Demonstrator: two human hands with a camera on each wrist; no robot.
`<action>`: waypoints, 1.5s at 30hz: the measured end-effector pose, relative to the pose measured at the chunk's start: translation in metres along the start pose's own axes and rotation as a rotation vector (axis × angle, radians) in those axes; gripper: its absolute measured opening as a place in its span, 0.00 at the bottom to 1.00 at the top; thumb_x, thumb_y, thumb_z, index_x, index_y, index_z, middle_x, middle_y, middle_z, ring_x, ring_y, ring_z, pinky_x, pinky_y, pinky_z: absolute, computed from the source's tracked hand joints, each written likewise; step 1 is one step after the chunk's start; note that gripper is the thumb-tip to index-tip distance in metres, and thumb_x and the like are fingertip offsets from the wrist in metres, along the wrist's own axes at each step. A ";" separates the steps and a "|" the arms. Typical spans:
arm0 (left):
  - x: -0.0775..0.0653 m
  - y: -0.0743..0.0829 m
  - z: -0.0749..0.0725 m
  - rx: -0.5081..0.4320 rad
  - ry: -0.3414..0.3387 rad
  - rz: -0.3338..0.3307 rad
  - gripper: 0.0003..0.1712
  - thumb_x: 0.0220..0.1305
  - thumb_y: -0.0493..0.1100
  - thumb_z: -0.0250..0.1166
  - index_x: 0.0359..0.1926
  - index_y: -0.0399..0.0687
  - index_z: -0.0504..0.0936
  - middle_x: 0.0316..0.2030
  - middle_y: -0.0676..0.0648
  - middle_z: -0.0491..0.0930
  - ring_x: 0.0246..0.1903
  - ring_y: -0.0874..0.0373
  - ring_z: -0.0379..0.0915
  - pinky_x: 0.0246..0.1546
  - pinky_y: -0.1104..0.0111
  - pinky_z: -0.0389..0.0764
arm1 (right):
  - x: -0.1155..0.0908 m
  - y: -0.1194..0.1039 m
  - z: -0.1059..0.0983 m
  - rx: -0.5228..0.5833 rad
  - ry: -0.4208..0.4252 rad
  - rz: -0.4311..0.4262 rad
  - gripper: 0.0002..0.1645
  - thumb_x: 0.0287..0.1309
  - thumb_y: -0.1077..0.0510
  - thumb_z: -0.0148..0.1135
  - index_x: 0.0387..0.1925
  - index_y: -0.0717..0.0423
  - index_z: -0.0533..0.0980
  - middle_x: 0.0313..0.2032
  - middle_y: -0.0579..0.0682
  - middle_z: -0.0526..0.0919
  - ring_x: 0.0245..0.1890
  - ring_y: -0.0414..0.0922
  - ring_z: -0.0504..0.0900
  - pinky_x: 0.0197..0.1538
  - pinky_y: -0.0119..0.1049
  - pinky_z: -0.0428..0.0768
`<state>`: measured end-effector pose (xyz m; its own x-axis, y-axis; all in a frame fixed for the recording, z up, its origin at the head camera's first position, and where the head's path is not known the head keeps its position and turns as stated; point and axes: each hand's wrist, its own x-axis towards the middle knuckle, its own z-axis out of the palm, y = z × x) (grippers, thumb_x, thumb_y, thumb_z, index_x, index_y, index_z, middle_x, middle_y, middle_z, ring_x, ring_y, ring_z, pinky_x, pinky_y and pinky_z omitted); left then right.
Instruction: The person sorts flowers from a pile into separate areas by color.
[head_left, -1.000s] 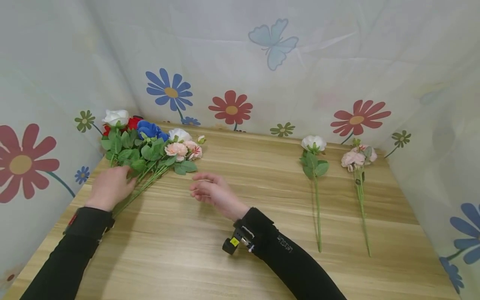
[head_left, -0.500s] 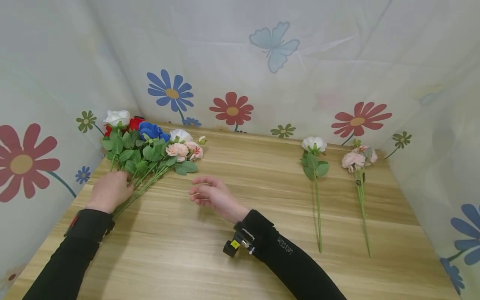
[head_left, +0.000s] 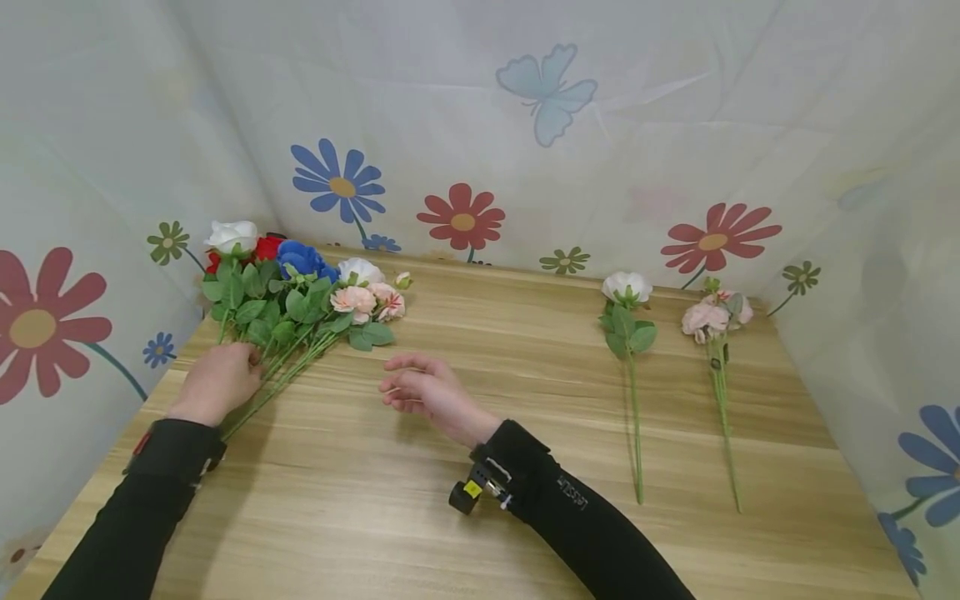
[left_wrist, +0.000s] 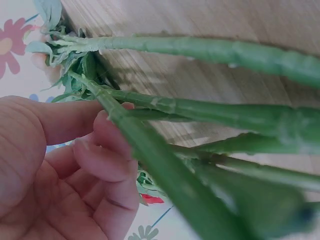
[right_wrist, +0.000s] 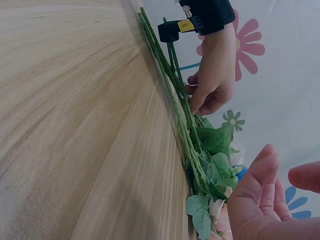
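Observation:
My left hand (head_left: 217, 383) pinches a green stem (left_wrist: 165, 165) of the artificial flowers at the table's left, its fingers curled just below the leaves. That bunch includes a white rose (head_left: 232, 237), a blue rose (head_left: 300, 258), red blooms (head_left: 270, 246) and peach-pink flowers (head_left: 356, 302). Other stems (head_left: 288, 379) run past the hand toward the lower left. My right hand (head_left: 431, 396) hovers over the table right of the bunch, fingers loosely bent, holding nothing. In the right wrist view, the left fingertips are at the stems and the right hand (right_wrist: 260, 200) overlaps the blooms.
Farther right on the wooden table (head_left: 525, 358) lie a single white rose (head_left: 628, 287) and a pale pink flower stem (head_left: 705, 321), heads toward the back. A flower-printed white curtain (head_left: 450, 100) rises around the back and sides.
My left hand has drawn back slightly along the stems, toward me. The right hand and the flowers on the right hold their places.

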<state>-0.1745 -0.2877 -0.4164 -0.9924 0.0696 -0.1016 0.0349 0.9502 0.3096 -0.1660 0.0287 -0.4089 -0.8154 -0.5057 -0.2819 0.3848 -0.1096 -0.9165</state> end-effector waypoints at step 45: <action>0.001 0.103 -0.051 -0.248 0.394 0.204 0.14 0.74 0.41 0.58 0.48 0.31 0.81 0.38 0.32 0.83 0.29 0.44 0.79 0.29 0.57 0.76 | -0.025 -0.001 -0.043 -0.057 0.021 -0.051 0.24 0.72 0.65 0.48 0.65 0.73 0.64 0.38 0.46 0.82 0.36 0.36 0.83 0.47 0.28 0.82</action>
<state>-0.1774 -0.2051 -0.3368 -0.9392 0.0814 0.3337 0.2512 0.8253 0.5058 -0.1644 0.0777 -0.4135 -0.8422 -0.4830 -0.2398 0.3179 -0.0855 -0.9443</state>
